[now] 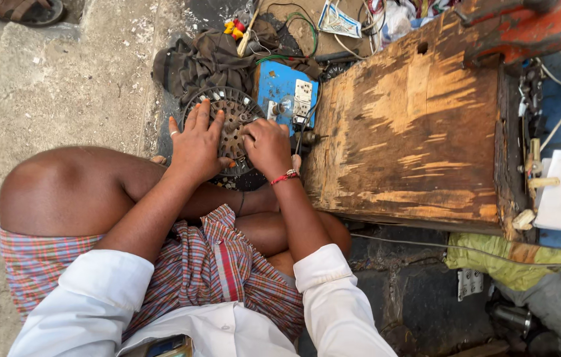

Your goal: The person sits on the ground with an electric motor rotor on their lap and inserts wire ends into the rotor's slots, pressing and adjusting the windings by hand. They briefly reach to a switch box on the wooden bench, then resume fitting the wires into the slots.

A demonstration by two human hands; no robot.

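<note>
The person is sitting cross-legged on the grey concrete floor [62, 86], and both hands are resting on a round, dark metal fan-motor part with radial slots and a perforated centre [233, 119], which is lying on the ground just in front of the knees. The left hand [196, 142] is lying flat over the left side of the disc, its fingers spread and pointing away from the body, a ring showing on one finger. The right hand [266, 144], wearing a red thread bracelet at the wrist, is curled with its fingertips pressing down on the disc's right edge; whether it is pinching anything there I cannot tell. Just beyond the disc a blue switchboard with white sockets [285, 96] is lying beside a crumpled dark cloth [204, 61], and a worn wooden workbench [409, 125] is standing immediately to the right.
</note>
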